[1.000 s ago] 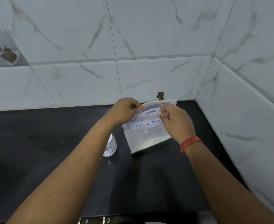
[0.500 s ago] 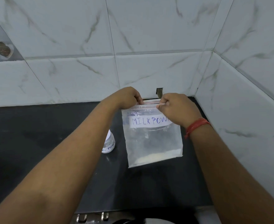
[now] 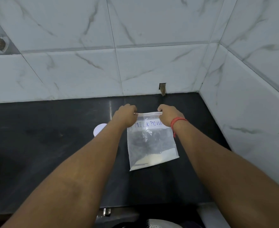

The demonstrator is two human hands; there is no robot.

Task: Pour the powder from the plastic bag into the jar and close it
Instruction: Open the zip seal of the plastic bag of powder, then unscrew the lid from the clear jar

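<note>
Hands [image 3: 147, 116] on crinkled clear bag [image 3: 152, 142]

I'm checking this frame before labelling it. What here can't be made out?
Head view only:
- Jar: only its white top shows; the left forearm hides the body.
- Bag label: reads "MILK POW", the rest is behind the right hand.
- Plastic bag seal: open or shut is unclear, pinched by the left hand and right hand.
- Objects at the bottom edge: cropped, unidentifiable.

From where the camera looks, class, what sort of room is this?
Probably a home kitchen corner: a glossy black stone counter meets white marble-patterned wall tiles, and both hands hold a clear zip-top plastic bag labelled as milk powder beside a small white-lidded jar.
</note>
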